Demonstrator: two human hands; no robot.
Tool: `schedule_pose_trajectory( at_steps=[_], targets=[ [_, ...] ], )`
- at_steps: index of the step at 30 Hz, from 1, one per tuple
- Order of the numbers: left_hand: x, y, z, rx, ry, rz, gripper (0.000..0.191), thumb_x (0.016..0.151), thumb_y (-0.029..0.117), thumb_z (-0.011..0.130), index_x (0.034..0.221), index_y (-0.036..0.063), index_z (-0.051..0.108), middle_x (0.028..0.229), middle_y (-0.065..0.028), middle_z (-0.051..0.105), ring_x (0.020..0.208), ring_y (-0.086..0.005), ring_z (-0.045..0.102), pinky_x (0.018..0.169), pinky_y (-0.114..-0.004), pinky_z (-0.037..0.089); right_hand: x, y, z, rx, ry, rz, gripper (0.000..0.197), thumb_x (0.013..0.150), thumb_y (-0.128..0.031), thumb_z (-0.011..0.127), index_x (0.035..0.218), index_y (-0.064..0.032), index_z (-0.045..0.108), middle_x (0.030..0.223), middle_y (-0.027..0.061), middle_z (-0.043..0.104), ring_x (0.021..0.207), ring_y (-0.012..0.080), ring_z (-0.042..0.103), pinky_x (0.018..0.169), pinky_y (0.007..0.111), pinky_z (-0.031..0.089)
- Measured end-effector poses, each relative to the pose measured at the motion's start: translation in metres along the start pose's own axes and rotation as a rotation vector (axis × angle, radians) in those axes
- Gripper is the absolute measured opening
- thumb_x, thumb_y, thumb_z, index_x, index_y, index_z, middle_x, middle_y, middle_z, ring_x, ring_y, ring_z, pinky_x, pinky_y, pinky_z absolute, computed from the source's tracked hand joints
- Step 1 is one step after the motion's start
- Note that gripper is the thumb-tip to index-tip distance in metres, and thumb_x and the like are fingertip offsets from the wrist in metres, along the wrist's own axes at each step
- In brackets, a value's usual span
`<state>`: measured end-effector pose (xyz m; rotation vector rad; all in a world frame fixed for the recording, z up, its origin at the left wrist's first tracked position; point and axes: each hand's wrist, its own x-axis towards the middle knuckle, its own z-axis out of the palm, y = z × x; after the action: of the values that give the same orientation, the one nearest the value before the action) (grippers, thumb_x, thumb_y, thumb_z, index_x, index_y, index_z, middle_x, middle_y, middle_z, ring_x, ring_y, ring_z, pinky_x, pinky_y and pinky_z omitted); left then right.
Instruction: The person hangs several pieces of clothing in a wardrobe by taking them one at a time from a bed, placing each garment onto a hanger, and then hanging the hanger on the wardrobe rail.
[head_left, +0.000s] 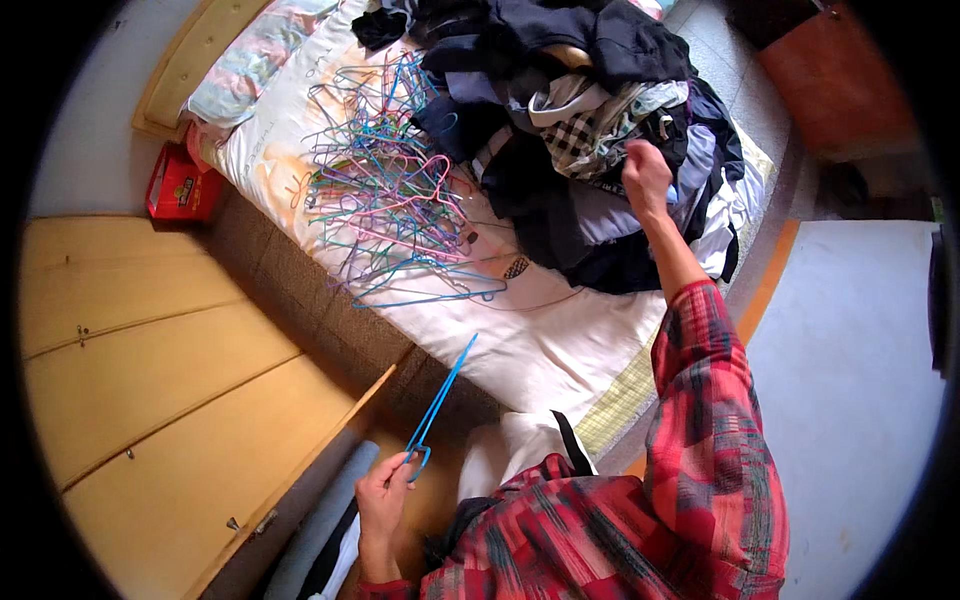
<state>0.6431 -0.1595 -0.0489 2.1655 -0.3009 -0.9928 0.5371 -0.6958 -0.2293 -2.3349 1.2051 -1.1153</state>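
A blue clothes hanger (444, 391) is held near its hook by my left hand (385, 487), low in front of my body. My right hand (646, 176) is curled at the heap of clothes (600, 202) on the bed, beside a black-and-white checked garment (570, 144); whether its fingers grip any cloth cannot be seen. Dark, white and light blue garments make up the heap. To its left lies a tangled pile of hangers (390, 180) in blue, pink, purple and green, with a blue one (427, 300) at its near edge.
The bed (570, 345) has a pale, printed sheet. Yellow wooden cabinet doors (187, 360) stand on the left, one swung open near my left hand. A red box (184, 187) is by the bed's far left corner. On the right is a white surface (847, 375), with a reddish-brown cabinet (840, 82) beyond.
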Motion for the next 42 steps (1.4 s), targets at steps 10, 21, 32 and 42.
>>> schedule_pose_trajectory(
  at_steps=[10, 21, 32, 42],
  targets=[
    [0.001, 0.01, 0.001, 0.107, -0.094, 0.079, 0.018, 0.083, 0.011, 0.059, 0.097, -0.001, 0.064, 0.084, -0.0149, 0.066, 0.068, -0.0206, 0.064, 0.063, -0.029, 0.049, 0.064, -0.003, 0.102, -0.235, -0.629, -0.353, 0.059, 0.075, -0.003, 0.057, 0.131, -0.0117, 0.04, 0.124, 0.0196, 0.045, 0.112, 0.0372, 0.049, 0.089, 0.043, 0.045],
    [-0.014, -0.002, -0.001, 0.058, -0.071, -0.012, 0.019, 0.082, 0.011, 0.061, 0.097, -0.0008, 0.064, 0.092, -0.0162, 0.066, 0.083, -0.0259, 0.065, 0.071, -0.032, 0.05, 0.049, 0.004, 0.084, -0.574, -0.898, -0.209, 0.023, 0.084, -0.022, 0.046, 0.099, -0.0055, 0.053, 0.093, 0.0196, 0.061, 0.091, 0.0422, 0.057, 0.077, 0.046, 0.047],
    [-0.03, -0.015, -0.003, 0.045, -0.06, 0.108, 0.018, 0.086, 0.008, 0.056, 0.099, -0.0001, 0.064, 0.073, -0.0069, 0.064, 0.062, -0.0111, 0.059, 0.056, -0.025, 0.047, -0.044, 0.068, -0.022, 0.226, -0.559, 0.573, 0.033, 0.088, -0.04, 0.05, 0.082, -0.009, 0.058, 0.064, 0.005, 0.057, 0.053, 0.0146, 0.057, 0.041, 0.027, 0.044],
    [-0.056, -0.026, -0.02, 0.054, -0.004, 0.197, 0.018, 0.082, 0.007, 0.06, 0.097, 0.0016, 0.066, 0.069, -0.0076, 0.064, 0.059, -0.0117, 0.059, 0.055, -0.025, 0.046, -0.237, -0.06, -0.126, 0.117, -0.335, 0.504, 0.032, 0.088, -0.027, 0.054, 0.067, -0.0029, 0.048, 0.058, 0.0198, 0.052, 0.055, 0.0332, 0.056, 0.052, 0.04, 0.043]
  ],
)
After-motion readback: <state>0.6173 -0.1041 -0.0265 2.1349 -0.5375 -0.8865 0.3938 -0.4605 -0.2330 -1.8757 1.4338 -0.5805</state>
